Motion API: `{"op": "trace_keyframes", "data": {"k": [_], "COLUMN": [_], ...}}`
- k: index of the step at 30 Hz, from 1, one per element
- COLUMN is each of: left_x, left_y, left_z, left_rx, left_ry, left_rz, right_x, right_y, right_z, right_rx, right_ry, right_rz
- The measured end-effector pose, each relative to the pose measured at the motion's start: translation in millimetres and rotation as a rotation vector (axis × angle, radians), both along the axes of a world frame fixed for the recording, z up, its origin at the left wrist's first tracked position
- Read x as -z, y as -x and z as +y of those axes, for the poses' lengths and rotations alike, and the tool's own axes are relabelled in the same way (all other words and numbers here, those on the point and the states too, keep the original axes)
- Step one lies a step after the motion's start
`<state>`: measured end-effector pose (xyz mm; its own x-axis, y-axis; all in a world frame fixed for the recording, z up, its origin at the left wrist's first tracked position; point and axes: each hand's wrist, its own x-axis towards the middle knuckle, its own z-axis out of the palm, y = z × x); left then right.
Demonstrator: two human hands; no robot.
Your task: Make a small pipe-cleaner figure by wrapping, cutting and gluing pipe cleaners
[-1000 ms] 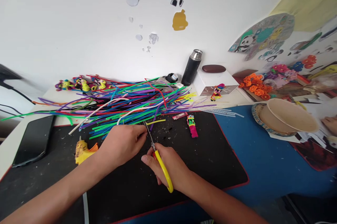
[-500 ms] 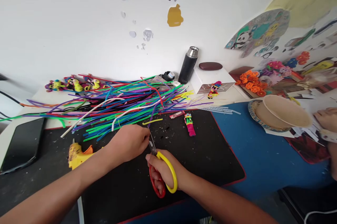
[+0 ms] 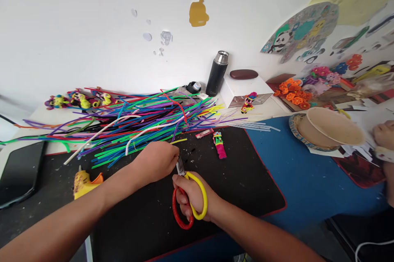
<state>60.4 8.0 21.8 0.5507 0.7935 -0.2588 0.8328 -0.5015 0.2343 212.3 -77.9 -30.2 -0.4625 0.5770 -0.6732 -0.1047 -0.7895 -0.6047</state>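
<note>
My right hand (image 3: 192,196) grips scissors (image 3: 188,196) with one yellow and one red loop, blades pointing up and left over the black mat (image 3: 246,184). My left hand (image 3: 155,163) is closed in a pinch right at the blade tips; what it holds is too small to make out. Just beyond both hands lies a big pile of coloured pipe cleaners (image 3: 135,120). A short yellow piece (image 3: 180,141) rests on the mat near my left hand.
A yellow glue gun (image 3: 83,181) and a phone (image 3: 18,172) lie left. A small pink-green figure (image 3: 219,145), black flask (image 3: 217,73), white box (image 3: 249,89), paper bowls (image 3: 331,133) and orange flowers (image 3: 294,94) sit farther right. Another person's hand (image 3: 383,135) shows at the right edge.
The scissors' loops have spread apart and the red loop has come into sight. Both hands drew slightly nearer me on the mat. Another person's hand moved at the right edge.
</note>
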Motion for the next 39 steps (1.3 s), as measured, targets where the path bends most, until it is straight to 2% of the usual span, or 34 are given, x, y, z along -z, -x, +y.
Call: {"op": "trace_keyframes", "data": {"k": [2,5,9,14,17,22,25,31,34,39], "left_x": [-2.2,-5.8,-6.3,-4.2,-9.6,-17.7,-13.3,-2.0,7.1,19.4], "left_y": [10,28,45,42,29,-4,-28,-58,-66,-77], "left_z": [0,1,7,23,37,50,51,44,35,22], "left_rx": [-0.041,-0.162,-0.272,-0.341,-0.355,-0.266,-0.128,-0.052,-0.015,0.048], "left_ry": [0.041,0.21,0.195,0.19,0.108,-0.059,-0.061,-0.021,0.001,0.019], "left_rz": [-0.075,-0.282,-0.433,-0.5,-0.459,-0.329,-0.323,-0.268,-0.236,-0.227], "right_x": [1.8,5.5,7.9,5.1,2.0,-8.5,-15.1,-19.4,-21.5,-20.5], "right_y": [-3,-5,-3,-2,-9,-33,-56,-107,-129,-153], "right_z": [-2,-11,-26,-30,-26,-16,-8,5,11,28], "right_rx": [0.014,0.034,0.07,0.011,-0.034,0.039,0.16,0.444,0.463,0.398], "right_ry": [-0.04,-0.141,-0.264,-0.317,-0.316,-0.367,-0.404,-0.48,-0.508,-0.5], "right_rz": [0.049,0.124,0.156,0.166,0.169,0.115,0.053,-0.141,-0.255,-0.444]}}
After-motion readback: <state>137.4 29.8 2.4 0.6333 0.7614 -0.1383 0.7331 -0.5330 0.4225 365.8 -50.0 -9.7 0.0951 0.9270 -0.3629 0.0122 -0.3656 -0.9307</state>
